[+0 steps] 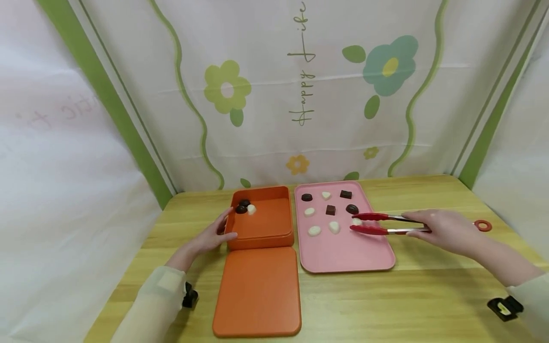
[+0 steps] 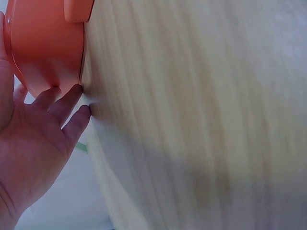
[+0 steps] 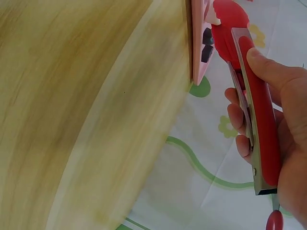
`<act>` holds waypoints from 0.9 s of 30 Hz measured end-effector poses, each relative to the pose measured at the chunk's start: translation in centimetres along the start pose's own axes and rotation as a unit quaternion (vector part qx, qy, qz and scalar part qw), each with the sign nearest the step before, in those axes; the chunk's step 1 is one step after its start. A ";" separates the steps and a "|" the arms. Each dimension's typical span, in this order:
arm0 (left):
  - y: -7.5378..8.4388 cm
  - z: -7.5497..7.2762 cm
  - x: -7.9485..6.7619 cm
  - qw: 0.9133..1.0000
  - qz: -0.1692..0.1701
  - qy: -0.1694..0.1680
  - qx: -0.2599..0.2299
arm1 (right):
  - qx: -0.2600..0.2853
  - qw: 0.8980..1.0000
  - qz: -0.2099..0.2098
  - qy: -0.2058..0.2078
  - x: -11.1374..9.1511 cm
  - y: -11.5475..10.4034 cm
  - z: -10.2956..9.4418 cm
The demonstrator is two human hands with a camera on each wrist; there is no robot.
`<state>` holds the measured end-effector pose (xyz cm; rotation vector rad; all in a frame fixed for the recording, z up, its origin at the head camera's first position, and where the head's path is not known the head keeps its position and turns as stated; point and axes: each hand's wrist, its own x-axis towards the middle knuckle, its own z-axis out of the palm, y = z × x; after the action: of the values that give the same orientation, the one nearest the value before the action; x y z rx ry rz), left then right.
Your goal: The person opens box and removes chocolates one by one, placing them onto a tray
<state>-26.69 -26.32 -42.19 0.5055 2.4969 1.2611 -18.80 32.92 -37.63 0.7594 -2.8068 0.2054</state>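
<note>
My right hand (image 1: 448, 231) grips a pair of red-tipped metal tongs (image 1: 370, 230). The tongs' tips are apart, one on each side of a white chocolate piece (image 1: 357, 222) on the pink tray (image 1: 330, 255). Other chocolate-like pieces, white and dark brown, lie spread over that tray. Against the left side of an orange box (image 1: 266, 224) rests my left hand (image 1: 208, 238), its fingers extended and touching the wall, the thumb by the front rim. In the left wrist view, fingertips touch the orange box (image 2: 45, 43) low down. Two dark pieces (image 1: 241, 209) and a white piece (image 1: 251, 209) lie inside it.
A flat orange lid (image 1: 257, 293) lies on the wooden table (image 1: 343, 305) in front of the box. The pink tray stands close to the box's right side. Behind the table hangs a printed curtain (image 1: 266, 143), with more white cloth on both sides.
</note>
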 end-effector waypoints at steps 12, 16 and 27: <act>0.0 -0.2 0.0 1.000 -0.025 0.001 0.001 | 0.011 0.999 0.022 -0.042 0.5 0.2 -0.3; 0.2 0.0 0.2 1.000 -0.029 -0.004 0.001 | 0.019 0.999 0.028 -0.028 0.4 0.0 -0.4; 0.3 -0.3 0.2 0.999 -0.036 -0.002 -0.017 | 0.014 1.000 -0.010 0.019 3.0 -1.4 -1.7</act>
<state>-26.90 -26.27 -41.83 0.4059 2.4624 1.2714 -20.35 30.59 -35.14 0.7816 -2.7651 0.2545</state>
